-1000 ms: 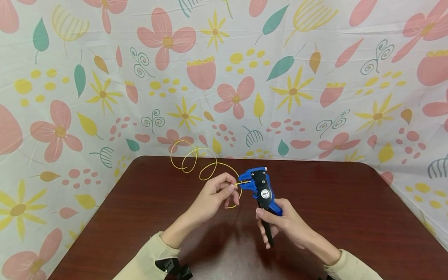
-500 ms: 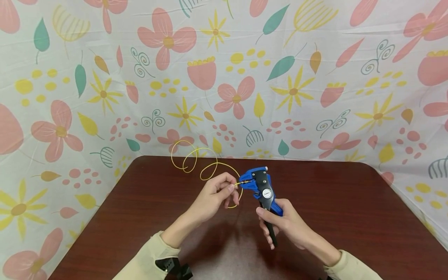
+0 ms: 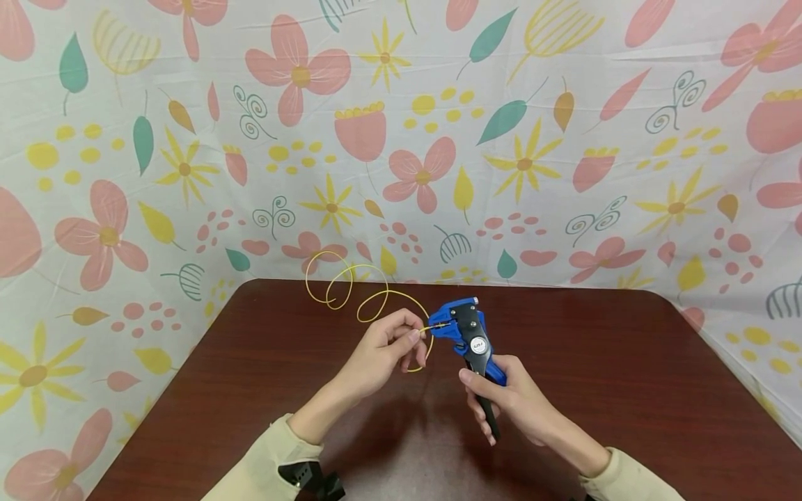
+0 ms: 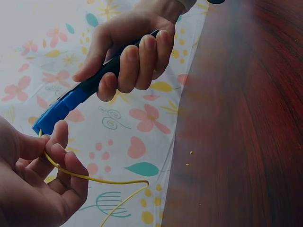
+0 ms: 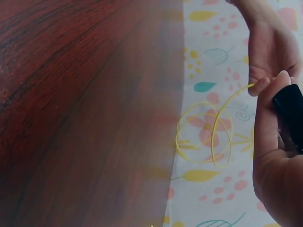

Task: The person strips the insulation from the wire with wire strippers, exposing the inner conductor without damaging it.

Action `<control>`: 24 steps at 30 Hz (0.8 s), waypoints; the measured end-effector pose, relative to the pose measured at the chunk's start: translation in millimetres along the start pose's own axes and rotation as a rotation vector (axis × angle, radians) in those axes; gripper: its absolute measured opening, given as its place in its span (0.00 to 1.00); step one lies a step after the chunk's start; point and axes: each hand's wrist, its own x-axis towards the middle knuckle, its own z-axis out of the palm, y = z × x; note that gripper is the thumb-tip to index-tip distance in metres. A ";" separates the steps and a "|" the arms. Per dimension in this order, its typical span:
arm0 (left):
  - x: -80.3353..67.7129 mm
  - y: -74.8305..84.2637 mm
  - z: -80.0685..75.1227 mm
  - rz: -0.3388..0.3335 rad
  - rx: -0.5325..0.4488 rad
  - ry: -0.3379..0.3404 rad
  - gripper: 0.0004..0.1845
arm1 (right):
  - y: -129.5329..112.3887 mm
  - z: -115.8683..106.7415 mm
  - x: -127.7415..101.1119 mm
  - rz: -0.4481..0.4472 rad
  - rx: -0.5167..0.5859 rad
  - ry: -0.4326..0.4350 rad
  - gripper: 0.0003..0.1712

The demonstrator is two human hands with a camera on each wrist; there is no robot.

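Observation:
My left hand (image 3: 379, 351) pinches a thin yellow wire (image 3: 423, 329) near its end, between thumb and fingers. That end lies between the blue jaws of a wire stripper (image 3: 466, 327), which has a black body and a round silver label. My right hand (image 3: 516, 400) grips the stripper by its handles, the head tilted up and left. In the left wrist view, the right fingers (image 4: 130, 68) curl round the black handle, and the wire runs from the stripper across the left fingers. The right wrist view shows only part of the black handle (image 5: 289, 111); the stripper's head is hidden there.
The rest of the wire loops (image 5: 213, 137) behind the left hand, over the far part of the dark red-brown table (image 3: 601, 362). A flower-printed cloth (image 3: 401, 139) hangs behind the table. Small yellow bits (image 4: 191, 152) show on the tabletop in the left wrist view.
The stripper's black handle has swung slightly right, closer to the blue one, as the right fingers squeeze. Its head has shifted a touch right. The left hand and wire stay nearly still.

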 end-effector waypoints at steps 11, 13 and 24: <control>-0.6 2.1 3.3 -0.020 -0.006 0.015 0.07 | 0.1 0.4 -2.8 0.013 -0.012 0.040 0.18; -0.9 1.4 2.7 -0.020 0.003 0.026 0.07 | 0.1 -0.5 -3.0 0.009 0.017 0.030 0.18; -5.7 -6.3 -12.9 -0.047 -0.055 0.090 0.06 | -9.9 -19.6 -8.0 -0.064 0.055 0.088 0.19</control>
